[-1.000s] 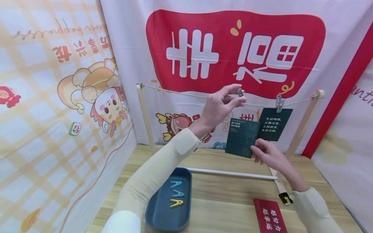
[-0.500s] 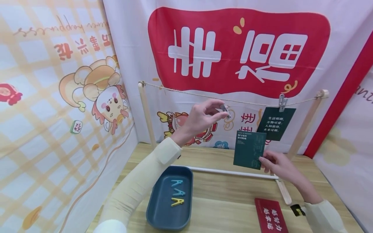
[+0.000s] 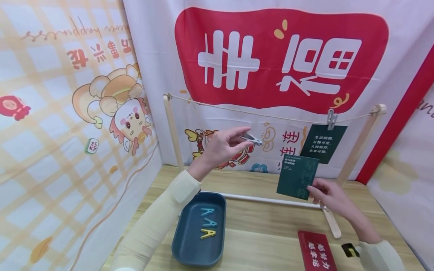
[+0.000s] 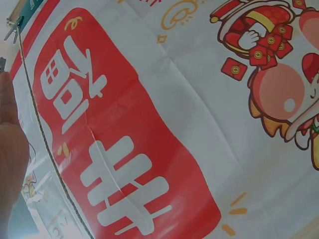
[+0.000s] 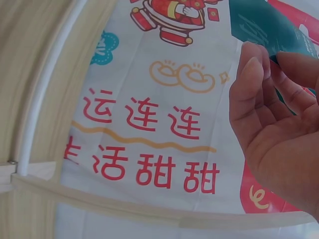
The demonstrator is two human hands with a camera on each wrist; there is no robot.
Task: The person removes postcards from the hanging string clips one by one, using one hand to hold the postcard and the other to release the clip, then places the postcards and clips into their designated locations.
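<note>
In the head view my left hand (image 3: 220,148) pinches a grey clothespin (image 3: 251,139) between thumb and fingers, below the string (image 3: 237,110). Only the edge of that hand shows in the left wrist view. My right hand (image 3: 330,197) holds a dark green card (image 3: 297,177) by its lower right corner; the right wrist view shows thumb and fingertips pinching the card (image 5: 256,25). Behind it, a second green card (image 3: 323,143) hangs from the string by a grey clothespin (image 3: 332,119); the held card overlaps its lower left corner in the head view.
The string runs between two wooden posts (image 3: 173,131), with a white rod (image 3: 268,200) low between them. A blue tray (image 3: 198,250) holds two blue clothespins (image 3: 209,223) and a yellow one (image 3: 207,233). A red card (image 3: 317,250) lies on the wooden table (image 3: 257,246) at front right.
My left hand has come down and left from the string, and the clothespin has turned to lie nearly level. My right hand has moved the green card lower and to the right.
</note>
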